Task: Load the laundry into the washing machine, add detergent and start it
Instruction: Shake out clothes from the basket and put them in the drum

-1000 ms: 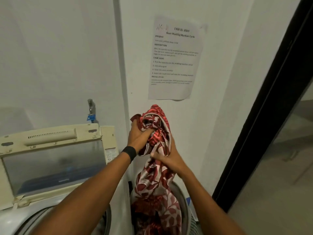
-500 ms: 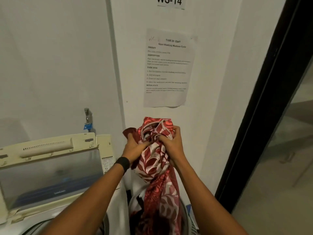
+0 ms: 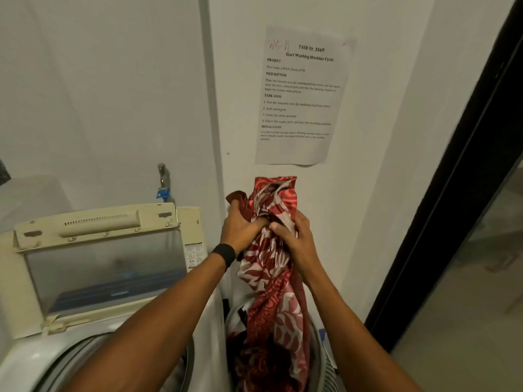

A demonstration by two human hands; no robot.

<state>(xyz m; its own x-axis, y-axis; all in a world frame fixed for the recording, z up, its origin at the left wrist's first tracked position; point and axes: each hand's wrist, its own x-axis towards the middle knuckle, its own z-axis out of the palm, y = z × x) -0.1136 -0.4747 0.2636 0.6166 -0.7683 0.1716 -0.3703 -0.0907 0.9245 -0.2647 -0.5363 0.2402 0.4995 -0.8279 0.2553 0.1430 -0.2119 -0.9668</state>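
Two bare forearms fill the lower frame. On the left wrist, there it is: a black wristband (image 3: 224,254), a wide, plain, matte strap sitting snug just behind the left hand (image 3: 240,230). Below it the left forearm (image 3: 169,321) is bare, and the right hand (image 3: 297,240) and right forearm (image 3: 339,312) are bare to the frame edge.

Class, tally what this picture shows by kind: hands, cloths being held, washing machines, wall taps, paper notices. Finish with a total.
hands: 2, the left hand and the right hand, each with a grip on the cloth
red patterned cloth: 1
washing machine: 1
tap: 1
paper notice: 1
total: 6
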